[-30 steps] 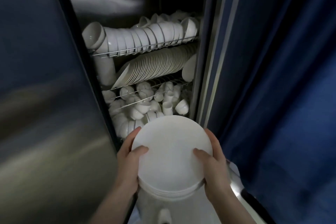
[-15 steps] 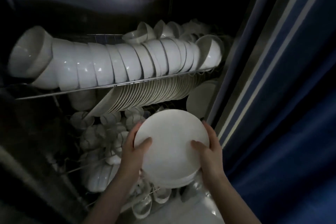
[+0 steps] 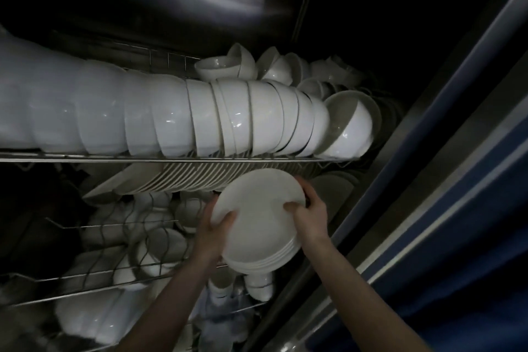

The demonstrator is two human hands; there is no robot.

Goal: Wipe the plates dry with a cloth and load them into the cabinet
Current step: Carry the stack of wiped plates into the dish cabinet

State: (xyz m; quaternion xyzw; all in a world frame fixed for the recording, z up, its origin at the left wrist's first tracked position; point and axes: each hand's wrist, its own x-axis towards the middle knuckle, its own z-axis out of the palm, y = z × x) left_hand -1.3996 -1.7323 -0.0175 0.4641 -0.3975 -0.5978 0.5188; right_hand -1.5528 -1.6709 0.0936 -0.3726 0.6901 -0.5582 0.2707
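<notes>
Gripped from both sides, a stack of plates (image 3: 257,223) is held at the mouth of the cabinet (image 3: 405,168), tilted so that its far edge points up toward the middle shelf. The left hand (image 3: 213,233) is curled round the stack's left rim with the thumb laid on the top plate, and the right hand (image 3: 310,216) is clamped on the right rim in the same way. Below and behind the stack, small cups (image 3: 160,240) are seen lying loose in a lower wire rack (image 3: 85,228). Just beyond the stack's far edge, a row of plates (image 3: 183,178) is stood on edge, leaning leftward; how much room is left at its right end cannot be told in the dimness. Above that row, nested bowls (image 3: 200,120) are laid on their sides along the upper wire shelf (image 3: 85,158). Several risks are judged from here. The tilted stack may fan apart and a lower plate slip out if the hold is eased on one side. The far rim may be knocked against the upper shelf's front wire or the leaning row, by which chipping or toppling could be caused. The cups below would be struck by anything dropped.
</notes>
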